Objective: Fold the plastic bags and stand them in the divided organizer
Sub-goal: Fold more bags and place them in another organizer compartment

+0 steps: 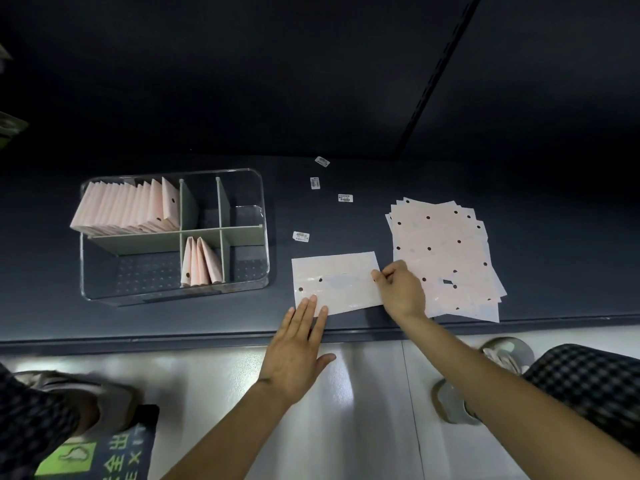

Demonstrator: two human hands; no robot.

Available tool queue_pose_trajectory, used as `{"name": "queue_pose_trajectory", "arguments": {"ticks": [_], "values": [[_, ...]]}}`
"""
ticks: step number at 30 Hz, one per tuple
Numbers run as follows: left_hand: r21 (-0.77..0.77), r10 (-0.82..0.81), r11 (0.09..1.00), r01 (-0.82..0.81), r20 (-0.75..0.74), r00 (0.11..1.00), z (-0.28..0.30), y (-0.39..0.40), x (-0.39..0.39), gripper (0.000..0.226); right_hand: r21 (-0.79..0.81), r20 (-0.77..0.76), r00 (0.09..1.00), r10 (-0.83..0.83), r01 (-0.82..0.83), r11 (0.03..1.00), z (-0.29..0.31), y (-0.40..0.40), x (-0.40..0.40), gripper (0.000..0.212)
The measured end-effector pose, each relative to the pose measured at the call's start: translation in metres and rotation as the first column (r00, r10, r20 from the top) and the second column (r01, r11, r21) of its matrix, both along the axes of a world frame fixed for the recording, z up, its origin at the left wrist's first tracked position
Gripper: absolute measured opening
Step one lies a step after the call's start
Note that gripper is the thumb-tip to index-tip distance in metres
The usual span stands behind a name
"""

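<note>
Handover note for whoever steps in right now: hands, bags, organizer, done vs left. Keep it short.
Left hand: flat, fingertips pressing the near-left corner of the half-folded bag.
Right hand: pinching that bag's right edge, mid-fold.
Clear organizer sits left of the bag on the dark table.
Done: a full row of folded bags stands in the far-left compartment; three more stand in the near-middle one.
Left: finish this fold, stand it in, then work through the flat stack on the right.
</note>
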State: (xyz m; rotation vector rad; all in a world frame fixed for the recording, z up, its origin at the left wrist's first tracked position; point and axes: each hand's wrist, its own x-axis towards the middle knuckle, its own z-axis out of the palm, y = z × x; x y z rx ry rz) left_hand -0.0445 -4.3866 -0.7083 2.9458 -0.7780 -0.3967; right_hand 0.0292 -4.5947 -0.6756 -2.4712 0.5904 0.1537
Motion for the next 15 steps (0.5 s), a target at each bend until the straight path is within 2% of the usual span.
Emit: {"name": "queue_pose_trajectory", "arguments": {"ticks": [1, 2, 3, 5, 6, 7, 8, 10, 12, 15], "values": [[0.016, 0.001, 1.000, -0.001, 0.000, 1.000, 0.000, 0.000, 0.000, 0.077, -0.122, 0.121, 0.989, 0.081, -0.066, 0.990, 0.001, 0.005, -0.009, 0.018], [0.026, 0.006, 1.000, -0.006, -0.007, 1.000, 0.000, 0.000, 0.000, 0.078, -0.245, 0.202, 0.952, 0.231, -0.179, 0.953, 0.001, 0.012, -0.020, 0.022], [0.028, 0.007, 1.000, -0.007, -0.015, 1.000, 0.000, 0.000, 0.000, 0.078, -0.339, 0.240, 0.878, 0.414, -0.324, 0.883, -0.001, 0.020, -0.031, 0.030], [0.023, 0.005, 1.000, -0.004, -0.026, 1.000, 0.001, 0.001, 0.002, 0.077, -0.479, 0.188, 0.648, 0.738, -0.596, 0.645, -0.009, 0.035, -0.055, 0.045], [0.027, 0.000, 1.000, 0.001, -0.030, 1.000, 0.000, 0.002, 0.003, 0.076, -0.516, 0.117, 0.555, 0.823, -0.674, 0.528, -0.013, 0.039, -0.064, 0.050], [0.034, -0.007, 0.999, 0.008, -0.030, 1.000, 0.001, 0.003, 0.004, 0.075, -0.524, 0.033, 0.522, 0.852, -0.717, 0.459, -0.016, 0.039, -0.072, 0.053], [0.046, -0.016, 0.999, 0.018, -0.023, 1.000, 0.001, 0.004, 0.005, 0.075, -0.515, -0.038, 0.542, 0.840, -0.730, 0.448, -0.018, 0.034, -0.075, 0.056], [0.077, -0.036, 0.996, 0.036, -0.007, 0.999, 0.002, 0.006, 0.006, 0.076, -0.486, -0.121, 0.633, 0.765, -0.710, 0.510, -0.019, 0.015, -0.080, 0.063], [0.082, -0.038, 0.996, 0.038, -0.001, 0.999, 0.002, 0.007, 0.007, 0.076, -0.449, -0.153, 0.692, 0.705, -0.684, 0.575, -0.021, -0.010, -0.084, 0.066], [0.069, -0.042, 0.997, 0.042, 0.000, 0.999, 0.002, 0.008, 0.009, 0.076, -0.551, -0.106, 0.711, 0.695, -0.624, 0.554, -0.014, -0.025, -0.085, 0.061]]}}
